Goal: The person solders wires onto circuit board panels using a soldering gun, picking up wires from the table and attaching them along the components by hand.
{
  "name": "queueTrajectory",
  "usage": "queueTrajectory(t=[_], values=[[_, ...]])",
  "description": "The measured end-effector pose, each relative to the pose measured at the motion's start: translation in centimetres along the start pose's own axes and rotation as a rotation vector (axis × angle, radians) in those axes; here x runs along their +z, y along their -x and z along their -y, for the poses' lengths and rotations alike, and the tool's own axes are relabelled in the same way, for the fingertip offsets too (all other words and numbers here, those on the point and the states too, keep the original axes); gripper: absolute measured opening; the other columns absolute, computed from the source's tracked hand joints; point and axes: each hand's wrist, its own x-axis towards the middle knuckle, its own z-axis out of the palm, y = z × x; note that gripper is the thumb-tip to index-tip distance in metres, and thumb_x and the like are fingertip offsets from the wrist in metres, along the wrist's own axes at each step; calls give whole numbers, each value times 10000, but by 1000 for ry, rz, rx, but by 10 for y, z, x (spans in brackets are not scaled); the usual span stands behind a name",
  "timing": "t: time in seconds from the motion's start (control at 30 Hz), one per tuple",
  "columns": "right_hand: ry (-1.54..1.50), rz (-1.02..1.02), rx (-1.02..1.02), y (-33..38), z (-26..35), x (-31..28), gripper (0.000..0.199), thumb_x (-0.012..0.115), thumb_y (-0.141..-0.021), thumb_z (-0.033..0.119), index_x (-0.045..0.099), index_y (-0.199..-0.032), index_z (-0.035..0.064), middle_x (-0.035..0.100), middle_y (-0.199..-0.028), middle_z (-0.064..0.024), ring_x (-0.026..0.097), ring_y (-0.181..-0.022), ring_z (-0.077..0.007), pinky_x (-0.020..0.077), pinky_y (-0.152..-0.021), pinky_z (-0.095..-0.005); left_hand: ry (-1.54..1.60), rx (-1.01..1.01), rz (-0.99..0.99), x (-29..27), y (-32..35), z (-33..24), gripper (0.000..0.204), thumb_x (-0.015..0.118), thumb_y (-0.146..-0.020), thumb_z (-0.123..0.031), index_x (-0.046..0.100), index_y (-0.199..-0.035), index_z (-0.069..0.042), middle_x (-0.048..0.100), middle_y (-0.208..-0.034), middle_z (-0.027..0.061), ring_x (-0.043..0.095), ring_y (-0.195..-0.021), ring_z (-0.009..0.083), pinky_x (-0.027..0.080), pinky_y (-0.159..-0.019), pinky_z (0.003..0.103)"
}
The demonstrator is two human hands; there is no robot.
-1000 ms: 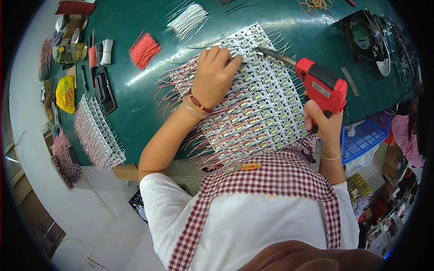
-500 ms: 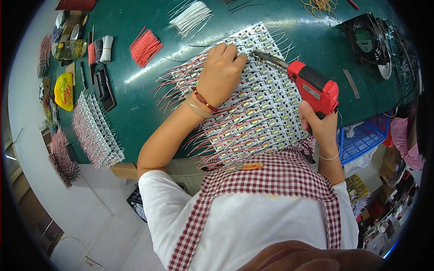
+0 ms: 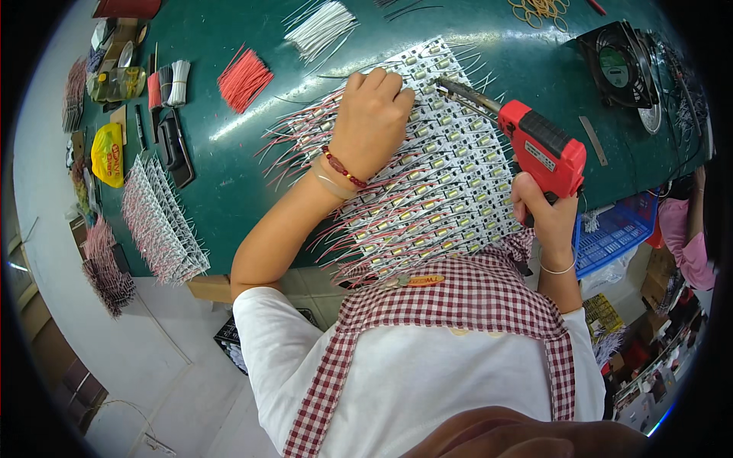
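My left hand (image 3: pixel 374 111) is closed over the upper left of a white circuit board panel (image 3: pixel 489 200). Its fingertips are mostly hidden, and a thin dark wire (image 3: pixel 330 76) sticks out on its left side, seemingly pinched in the fingers. My right hand (image 3: pixel 544 204) grips a red and black soldering gun (image 3: pixel 540 146). The gun's metal tip points left, over the panel's upper part just right of my left hand. Rows of small yellowish components cover the panel, and many red and white wires fan out from its left side.
On the green table (image 3: pixel 252 164) lie red wires (image 3: pixel 244 79), white wires (image 3: pixel 321 27) and rubber bands (image 3: pixel 539 11). Finished wired boards (image 3: pixel 162 221) stand at left. A black fan (image 3: pixel 617 67) and a metal ruler (image 3: pixel 593 140) are at right, above a blue basket (image 3: pixel 617 235).
My right hand has drawn the soldering gun a little to the right, so its tip is farther from my left fingers. My left hand has shifted slightly left and away from me.
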Motion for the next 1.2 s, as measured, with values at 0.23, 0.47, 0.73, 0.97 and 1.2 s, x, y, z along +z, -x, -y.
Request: queueTrajectory(t=[0.23,0.47,0.73,0.97,1.2], values=[[-42,-26,12,8,-3,-7,109,671,-839,83,599,-818,4,574,-602,-13,508,-438,-60,385,-402,-200,12,57,-94,-22,-3,-8,206,658,-654,-30,665,-852,-87,484,-719,35,489,-731,216,380,-646,341],[-1,38,26,13,-10,-9,91,666,-838,69,605,-822,3,568,-602,-6,503,-437,-53,388,-404,-200,108,8,-30,4,9,-11,151,685,-689,-35,670,-831,-84,464,-686,42,484,-681,213,388,-624,334],[29,46,40,13,-11,-10,86,672,-827,56,607,-829,-2,564,-600,1,499,-438,-50,396,-408,-204,145,13,-18,5,5,-10,101,686,-700,-39,666,-797,-58,472,-688,56,495,-692,232,410,-628,349],[70,34,53,16,-13,-11,108,691,-813,54,609,-857,-1,573,-616,-1,505,-449,-54,403,-415,-207,155,23,25,3,1,-10,87,666,-712,-37,668,-796,-57,490,-709,62,501,-730,239,410,-649,351],[53,22,5,19,-12,-14,240,605,-860,42,562,-1064,-77,572,-642,-43,510,-464,-88,400,-438,-221,107,19,73,0,1,-9,91,665,-711,-47,670,-798,-72,503,-717,46,506,-744,227,400,-664,347]])
